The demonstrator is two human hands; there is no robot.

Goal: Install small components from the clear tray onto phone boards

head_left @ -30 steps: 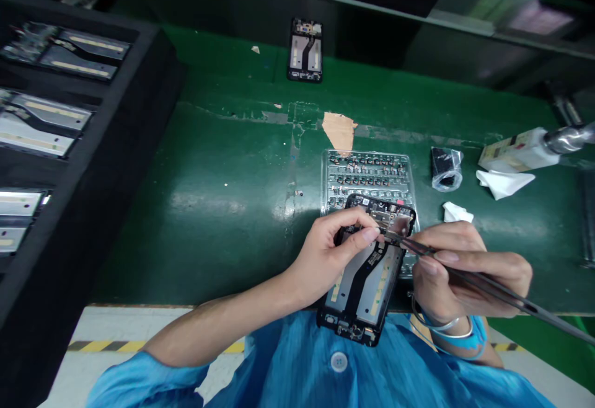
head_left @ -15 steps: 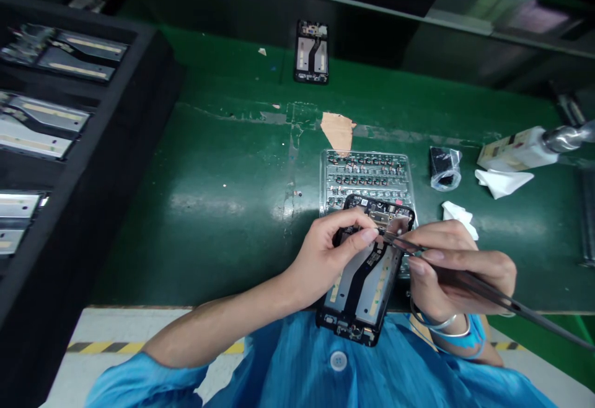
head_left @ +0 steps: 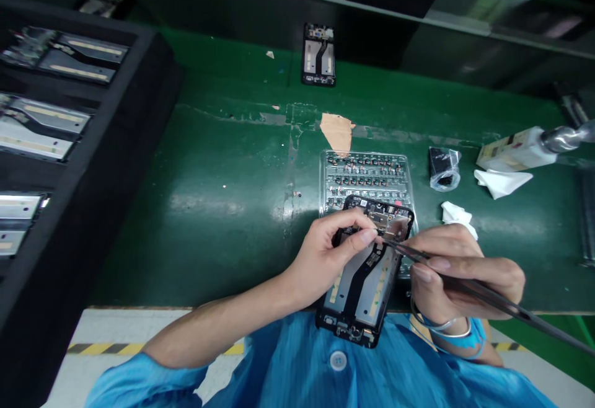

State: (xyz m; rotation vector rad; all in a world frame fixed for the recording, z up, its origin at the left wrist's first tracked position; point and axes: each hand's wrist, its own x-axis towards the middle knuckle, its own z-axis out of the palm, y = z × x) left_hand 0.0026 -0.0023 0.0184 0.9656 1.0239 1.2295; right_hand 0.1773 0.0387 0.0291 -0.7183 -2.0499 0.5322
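An opened phone lies tilted at the table's front edge, its upper part over a clear tray of small components. My left hand rests over the phone's upper left, thumb and forefinger pinched near the top of the black flex cable. Whatever sits between those fingertips is too small to name. My right hand is closed around dark tweezers. Their tips reach the phone beside my left fingertips.
Another opened phone lies at the back. A black rack with phone parts stands at the left. At the right are a bottle, a bagged black item and white tissues. An orange-brown scrap touches the tray.
My right hand has shifted slightly right and down with the tweezers. The phone at the back appears a little further right. My left hand has hardly moved.
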